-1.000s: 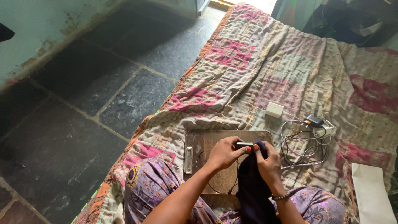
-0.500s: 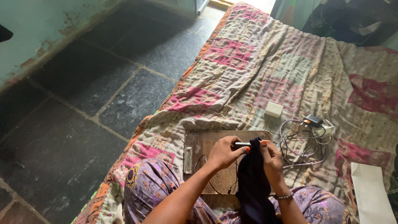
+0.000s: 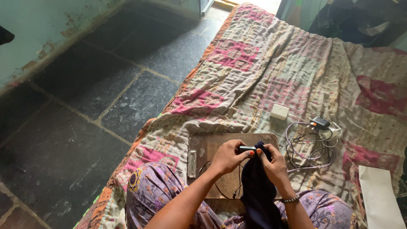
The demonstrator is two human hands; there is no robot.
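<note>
While both hands meet over the wooden board (image 3: 203,152), the left hand (image 3: 227,156) pinches a small dark tube (image 3: 247,149) lying crosswise, its far end at the right hand (image 3: 273,163), which clasps dark cloth (image 3: 258,191) around it.

Patchwork quilt (image 3: 271,80) in faded pink, cream and grey-green, edged orange. Dark grey stone floor (image 3: 85,110), pale green wall (image 3: 42,29) with rusty stains. Brown wooden board (image 3: 212,150) with silver clip. Dark navy cloth (image 3: 258,195). Purple floral-print garment (image 3: 157,191). White adapter (image 3: 280,112), grey cables (image 3: 309,148). Orange nail polish.
</note>
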